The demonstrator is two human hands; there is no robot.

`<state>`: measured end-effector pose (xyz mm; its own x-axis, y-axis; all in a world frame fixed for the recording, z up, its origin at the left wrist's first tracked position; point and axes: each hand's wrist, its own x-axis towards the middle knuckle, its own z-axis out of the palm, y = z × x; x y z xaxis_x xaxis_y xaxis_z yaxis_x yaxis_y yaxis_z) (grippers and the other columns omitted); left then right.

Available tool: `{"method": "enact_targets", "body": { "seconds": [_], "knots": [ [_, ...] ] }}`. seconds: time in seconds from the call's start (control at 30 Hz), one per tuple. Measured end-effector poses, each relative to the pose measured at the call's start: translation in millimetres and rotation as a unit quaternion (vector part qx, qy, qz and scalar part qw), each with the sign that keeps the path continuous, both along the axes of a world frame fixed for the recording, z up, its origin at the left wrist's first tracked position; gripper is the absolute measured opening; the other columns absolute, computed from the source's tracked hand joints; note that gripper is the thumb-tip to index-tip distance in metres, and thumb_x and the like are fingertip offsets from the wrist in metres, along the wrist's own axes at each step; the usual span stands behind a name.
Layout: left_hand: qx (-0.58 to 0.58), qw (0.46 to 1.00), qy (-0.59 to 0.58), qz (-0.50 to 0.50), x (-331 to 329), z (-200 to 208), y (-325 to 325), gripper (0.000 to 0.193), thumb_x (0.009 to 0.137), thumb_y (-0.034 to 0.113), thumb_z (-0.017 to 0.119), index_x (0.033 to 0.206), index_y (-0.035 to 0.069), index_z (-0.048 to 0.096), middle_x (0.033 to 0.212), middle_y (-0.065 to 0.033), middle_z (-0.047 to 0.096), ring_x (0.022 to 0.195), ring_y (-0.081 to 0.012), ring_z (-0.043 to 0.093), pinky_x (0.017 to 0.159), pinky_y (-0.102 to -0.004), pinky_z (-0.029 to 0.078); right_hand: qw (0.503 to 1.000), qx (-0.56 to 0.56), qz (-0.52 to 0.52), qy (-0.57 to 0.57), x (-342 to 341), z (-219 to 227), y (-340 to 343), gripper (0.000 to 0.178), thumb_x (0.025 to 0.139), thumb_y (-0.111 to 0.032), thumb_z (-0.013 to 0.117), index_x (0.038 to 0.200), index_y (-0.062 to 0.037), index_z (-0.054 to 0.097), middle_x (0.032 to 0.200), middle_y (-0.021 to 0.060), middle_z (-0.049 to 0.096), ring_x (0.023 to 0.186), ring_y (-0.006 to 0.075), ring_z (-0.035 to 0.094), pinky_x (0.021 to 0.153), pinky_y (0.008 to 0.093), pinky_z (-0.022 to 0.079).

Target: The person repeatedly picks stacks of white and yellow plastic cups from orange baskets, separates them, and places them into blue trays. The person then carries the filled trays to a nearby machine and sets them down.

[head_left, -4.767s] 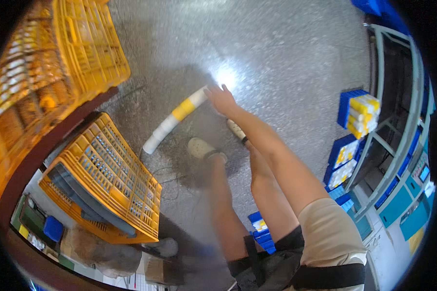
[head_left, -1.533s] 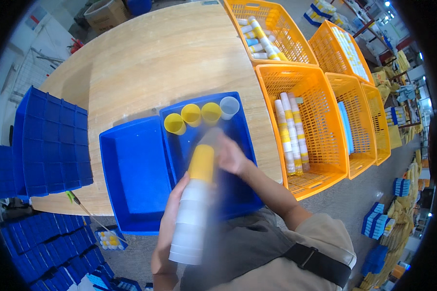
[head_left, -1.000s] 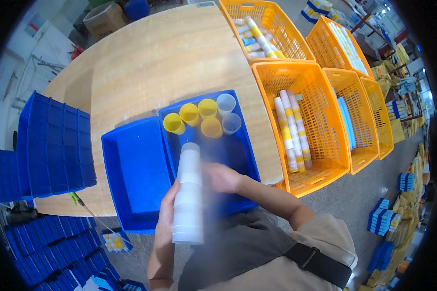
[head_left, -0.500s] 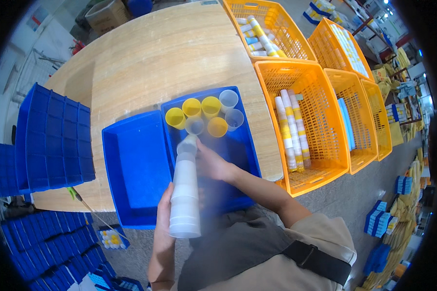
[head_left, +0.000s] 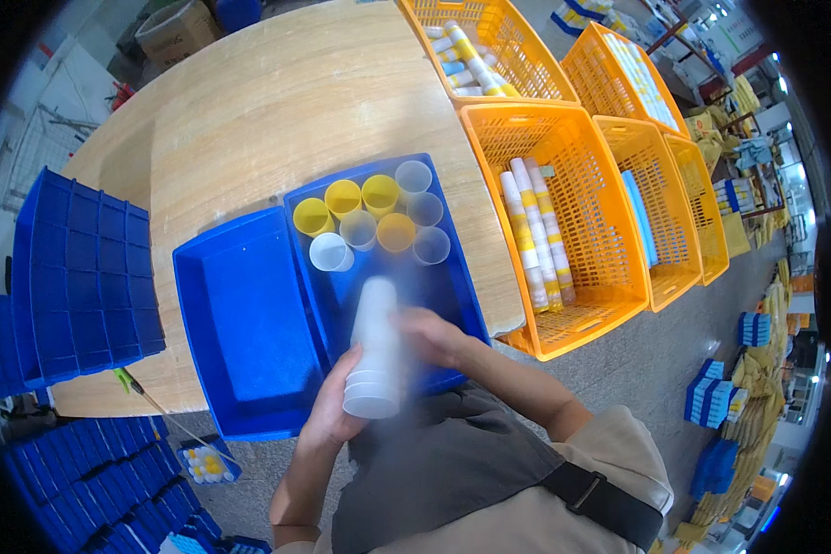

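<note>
The cups in the stack are showing translucent white. The tray under them is showing deep blue, and the second tray just left of it is showing the same blue. Inside the first tray, four cups are showing yellow and five others are showing clear white. The table beyond the tray is showing pale wood grain. Right of the tray, the crate is showing orange mesh, its tubes banded white and yellow. Left of the tray, the bins are showing blue.
</note>
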<state>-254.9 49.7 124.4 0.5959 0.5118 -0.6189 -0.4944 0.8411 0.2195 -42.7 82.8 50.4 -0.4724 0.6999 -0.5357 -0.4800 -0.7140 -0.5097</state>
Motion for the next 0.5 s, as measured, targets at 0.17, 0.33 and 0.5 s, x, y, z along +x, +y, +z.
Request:
{"method": "enact_targets", "body": {
  "seconds": [0.17, 0.33, 0.5],
  "knots": [
    [0.001, 1.0, 0.008, 0.015, -6.7, 5.2, -8.2, 0.066, 0.106, 0.049, 0.037, 0.143, -0.006, 0.037, 0.113, -0.0257, 0.065, 0.096, -0.0342, 0.071, 0.078, -0.0451, 0.062, 0.975, -0.124, -0.142, 0.118, -12.8, -4.3, 5.4, 0.068, 0.103, -0.054, 0.045, 0.144, 0.0001, 0.036, 0.14, 0.018, 0.052, 0.128, 0.0292, 0.053, 0.108, 0.0517, 0.04],
    [-0.018, 0.999, 0.031, 0.041, -10.9, 5.4, -11.2, 0.067, 0.106, 0.052, 0.033, 0.143, -0.004, 0.039, 0.115, -0.0244, 0.064, 0.099, -0.0329, 0.069, 0.08, -0.0427, 0.06, 0.997, 0.03, 0.072, -0.017, -33.8, -8.5, 0.1, 0.07, 0.101, -0.057, 0.047, 0.141, -0.0004, 0.041, 0.141, 0.017, 0.051, 0.127, 0.0291, 0.053, 0.107, 0.0512, 0.04],
    [-0.016, 0.998, 0.034, 0.057, -20.2, 3.9, -15.3, 0.064, 0.106, 0.051, 0.034, 0.137, -0.003, 0.047, 0.114, -0.0236, 0.063, 0.096, -0.0305, 0.067, 0.08, -0.0411, 0.059, 0.991, -0.077, -0.059, 0.088, -47.7, -2.1, 0.6, 0.068, 0.102, -0.059, 0.045, 0.134, 0.001, 0.048, 0.121, 0.0131, 0.063, 0.115, 0.0255, 0.058, 0.101, 0.0468, 0.043]
  ]
}}
